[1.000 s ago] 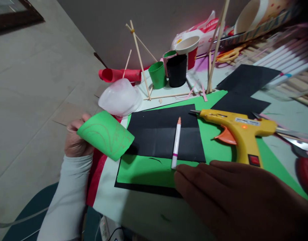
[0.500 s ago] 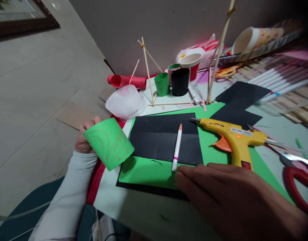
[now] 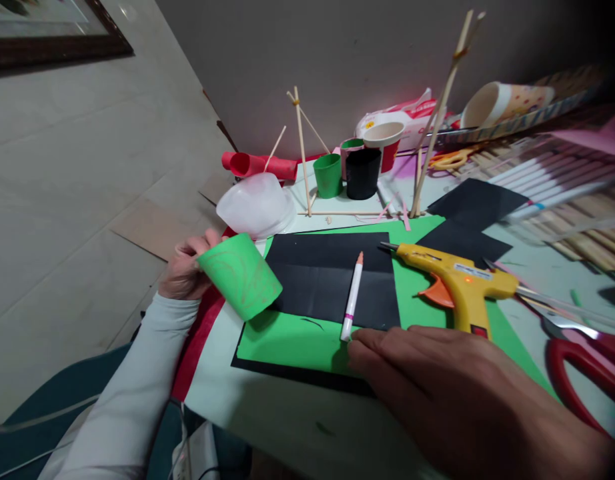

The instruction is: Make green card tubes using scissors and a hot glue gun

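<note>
Nearest, the right hand (image 3: 452, 393) has its fingertips by the white marker (image 3: 353, 300), whether gripping I cannot tell; a sideways sweep could jolt the glue gun (image 3: 460, 277). Beyond, the left hand (image 3: 187, 268) grips the patterned green cup (image 3: 241, 277), tilted near the black sheet (image 3: 307, 283); squeezing hard could crease it.

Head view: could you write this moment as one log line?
left hand: holds green cup-shaped piece, tilted | right hand: by white marker, touch unclear | white marker: across black sheet onto green sheet | glue gun: light glowing
</note>
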`<state>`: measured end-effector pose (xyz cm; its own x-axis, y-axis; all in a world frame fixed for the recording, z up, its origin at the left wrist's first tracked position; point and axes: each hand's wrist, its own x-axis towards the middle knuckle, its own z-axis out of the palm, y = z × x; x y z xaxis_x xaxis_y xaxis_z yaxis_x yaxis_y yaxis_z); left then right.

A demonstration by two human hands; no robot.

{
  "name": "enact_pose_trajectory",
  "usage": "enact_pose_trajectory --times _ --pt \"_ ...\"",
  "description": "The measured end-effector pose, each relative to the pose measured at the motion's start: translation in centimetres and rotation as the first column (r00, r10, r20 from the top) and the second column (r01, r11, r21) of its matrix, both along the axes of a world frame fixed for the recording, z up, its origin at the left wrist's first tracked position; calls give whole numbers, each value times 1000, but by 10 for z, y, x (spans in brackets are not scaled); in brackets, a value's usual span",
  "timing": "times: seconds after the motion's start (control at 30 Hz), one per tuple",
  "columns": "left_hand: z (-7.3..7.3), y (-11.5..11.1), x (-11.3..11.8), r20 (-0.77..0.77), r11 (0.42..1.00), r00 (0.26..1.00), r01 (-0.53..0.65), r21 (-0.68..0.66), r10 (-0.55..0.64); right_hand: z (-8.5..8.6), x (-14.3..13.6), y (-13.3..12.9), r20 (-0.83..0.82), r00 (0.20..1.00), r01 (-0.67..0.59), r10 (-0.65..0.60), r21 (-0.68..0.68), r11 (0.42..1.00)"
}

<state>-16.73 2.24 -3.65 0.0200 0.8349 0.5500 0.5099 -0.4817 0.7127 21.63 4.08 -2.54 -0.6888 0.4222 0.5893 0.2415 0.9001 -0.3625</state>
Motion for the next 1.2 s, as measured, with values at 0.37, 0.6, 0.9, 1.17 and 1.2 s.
enact_pose_trajectory --times 0.37,0.6,0.9,1.17,1.2 --pt "36 -4 70 -301 977 936 207 58 -180 -9 4 -6 76 995 76 -72 -50 996" --pt "34 -7 85 -333 982 940 129 137 -77 -9 7 -3 159 987 45 -15 -188 981" --pt "38 -17 97 -387 968 921 50 247 51 -1 17 5 125 991 -60 42 139 989" --pt "47 -24 129 -408 955 913 116 272 5 11 9 8 -97 994 60 -46 148 987" --pt "47 -24 132 -412 959 911 121 255 -6 12 7 7 -111 991 91 -75 154 984"
